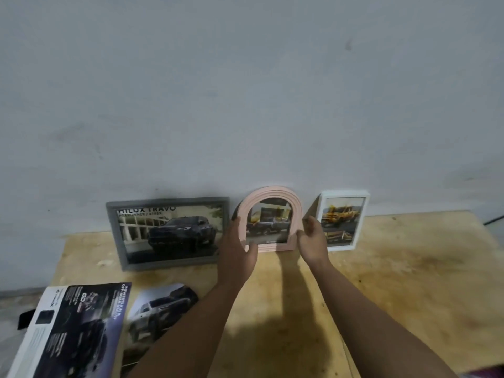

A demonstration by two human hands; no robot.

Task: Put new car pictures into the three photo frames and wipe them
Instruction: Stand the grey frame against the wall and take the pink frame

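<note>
Standing the pink arched frame [272, 218] back against the wall [245, 91] looks like the step in hand, so keep both hands low on its sides until it leans steadily. Your left hand [236, 248] cups the frame's left edge with the thumb at its lower front; your right hand [313, 236] touches the right edge with relaxed, fairly straight fingers, more steadying than clenching. The frame sits on the wooden table [381, 282] between the grey frame [167, 233] and the white frame [342, 221], all three showing car pictures. Let go gently, one hand at a time, and draw back without brushing its neighbours. Mind the loose car picture [155, 309] and brochure [79, 328] near your left forearm.
</note>
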